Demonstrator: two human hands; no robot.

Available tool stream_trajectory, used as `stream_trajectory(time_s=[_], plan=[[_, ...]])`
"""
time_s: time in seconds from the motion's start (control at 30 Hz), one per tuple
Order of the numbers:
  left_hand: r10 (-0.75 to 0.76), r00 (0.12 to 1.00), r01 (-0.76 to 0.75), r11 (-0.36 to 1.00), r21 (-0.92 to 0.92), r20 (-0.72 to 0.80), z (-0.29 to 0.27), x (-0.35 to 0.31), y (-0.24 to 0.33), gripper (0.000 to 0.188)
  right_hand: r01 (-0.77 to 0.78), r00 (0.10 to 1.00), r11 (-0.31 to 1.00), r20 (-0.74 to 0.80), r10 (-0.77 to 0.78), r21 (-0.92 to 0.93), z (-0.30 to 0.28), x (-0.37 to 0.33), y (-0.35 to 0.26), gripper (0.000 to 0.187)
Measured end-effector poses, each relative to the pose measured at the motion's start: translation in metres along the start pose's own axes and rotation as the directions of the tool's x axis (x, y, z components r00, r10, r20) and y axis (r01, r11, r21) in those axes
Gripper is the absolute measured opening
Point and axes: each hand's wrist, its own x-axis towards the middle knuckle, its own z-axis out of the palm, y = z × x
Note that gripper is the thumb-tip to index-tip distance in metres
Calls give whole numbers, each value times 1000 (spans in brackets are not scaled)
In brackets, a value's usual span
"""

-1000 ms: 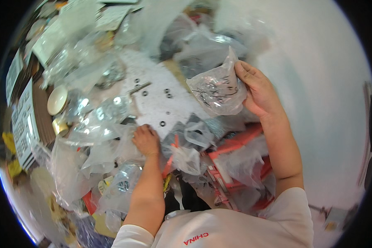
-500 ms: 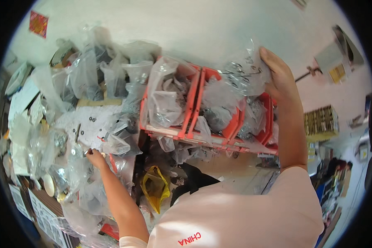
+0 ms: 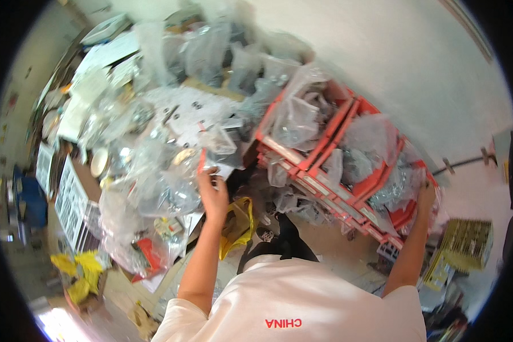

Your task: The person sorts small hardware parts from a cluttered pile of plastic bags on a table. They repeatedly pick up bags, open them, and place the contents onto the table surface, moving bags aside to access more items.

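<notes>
My left hand is over the front edge of the cluttered table, beside a thin red strip and clear bags of small parts. Its fingers are curled around a small dark spot that I cannot make out. On the right, my right hand is lowered at the end of the row of red bins. Its fingers are closed on clear plastic film, next to a bag of shiny metal parts in the last bin. The fingertips are partly hidden and blurred.
Small dark rings and a short rod lie on a white sheet. Full plastic bags line the table's back. Beneath the bins, a yellow bag hangs open by my legs. Yellow slotted crates stand right.
My right hand has come down from above the bins with the clear bag, to the end bin. My left hand has drawn back toward the table's near edge. The view has turned left.
</notes>
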Motion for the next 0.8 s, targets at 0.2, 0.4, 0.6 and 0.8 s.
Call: stream_trajectory(time_s=[0.2, 0.4, 0.6, 0.8], plan=[[-334, 927, 359, 921, -147, 172, -33, -70, 18, 22, 257, 963, 930, -155, -222, 263, -30, -26, -152, 30], [-371, 925, 379, 915, -136, 86, -61, -104, 8, 23, 294, 614, 500, 240, -752, 815, -39, -129, -407, 20], [-431, 894, 425, 902, -68, -127, -92, -110, 7, 21, 267, -14, 383, 401, -916, 884, 87, -268, -583, 26], [-523, 821, 524, 850, -63, -230, -106, -107, 4, 14, 863, 162, 240, 207, -965, 445, 207, -358, -614, 20]])
